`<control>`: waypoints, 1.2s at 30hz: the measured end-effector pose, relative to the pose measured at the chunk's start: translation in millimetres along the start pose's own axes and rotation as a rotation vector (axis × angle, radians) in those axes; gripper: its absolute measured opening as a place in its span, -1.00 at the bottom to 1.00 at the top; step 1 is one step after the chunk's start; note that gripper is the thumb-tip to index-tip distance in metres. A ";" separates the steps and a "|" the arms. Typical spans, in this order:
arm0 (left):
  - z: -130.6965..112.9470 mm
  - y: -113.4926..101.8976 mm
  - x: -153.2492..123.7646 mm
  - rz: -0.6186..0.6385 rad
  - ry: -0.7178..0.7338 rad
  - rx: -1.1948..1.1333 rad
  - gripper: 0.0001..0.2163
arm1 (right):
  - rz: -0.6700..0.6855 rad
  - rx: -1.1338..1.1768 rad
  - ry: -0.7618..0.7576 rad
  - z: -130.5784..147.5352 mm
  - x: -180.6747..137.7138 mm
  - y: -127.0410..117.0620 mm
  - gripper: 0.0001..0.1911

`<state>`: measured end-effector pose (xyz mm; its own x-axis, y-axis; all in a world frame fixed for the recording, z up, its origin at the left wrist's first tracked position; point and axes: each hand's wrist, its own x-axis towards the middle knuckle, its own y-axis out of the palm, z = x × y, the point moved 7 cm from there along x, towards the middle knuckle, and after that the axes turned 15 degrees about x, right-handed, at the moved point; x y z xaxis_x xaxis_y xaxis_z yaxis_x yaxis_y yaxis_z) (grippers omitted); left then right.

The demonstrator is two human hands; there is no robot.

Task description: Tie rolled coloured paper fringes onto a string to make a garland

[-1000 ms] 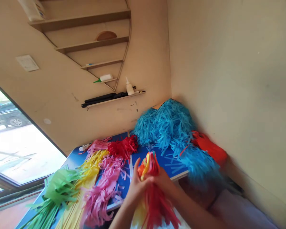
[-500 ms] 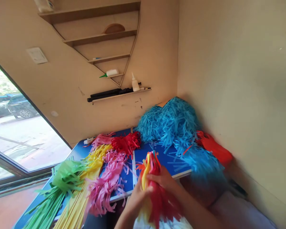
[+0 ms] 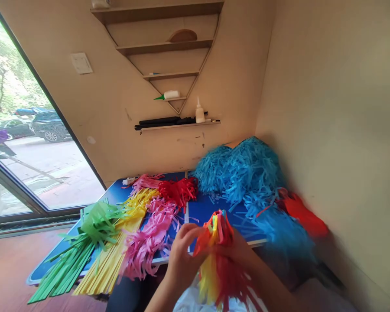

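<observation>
The left hand [image 3: 183, 249] had shifted outward, its fingers against the orange strips [image 3: 202, 241]; a pinch could not be confirmed. The right hand [image 3: 235, 251] remained clamped around the streamer bundle [image 3: 220, 232], keeping it supported at the blue table's [image 3: 199, 213] near edge.

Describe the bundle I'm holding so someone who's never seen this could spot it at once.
Find the blue table below the wall shelves. By its near edge, look between the left hand and the right hand for a bundle of thin strips hanging downward. Unlike the blue heap or the red bunch on the table, it mixes red, orange and yellow.
</observation>
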<state>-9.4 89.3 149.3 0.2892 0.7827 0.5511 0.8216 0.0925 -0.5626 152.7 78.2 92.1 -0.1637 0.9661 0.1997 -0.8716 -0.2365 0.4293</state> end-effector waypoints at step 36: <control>9.3 -28.5 21.4 0.616 0.171 0.035 -0.24 | 0.111 0.004 0.067 -5.2 -8.3 -16.1 -0.19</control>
<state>-31.2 109.1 171.4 0.7799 0.5899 0.2093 0.4642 -0.3208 -0.8256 165.7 74.5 78.9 -0.2892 0.9388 0.1869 -0.8449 -0.3421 0.4111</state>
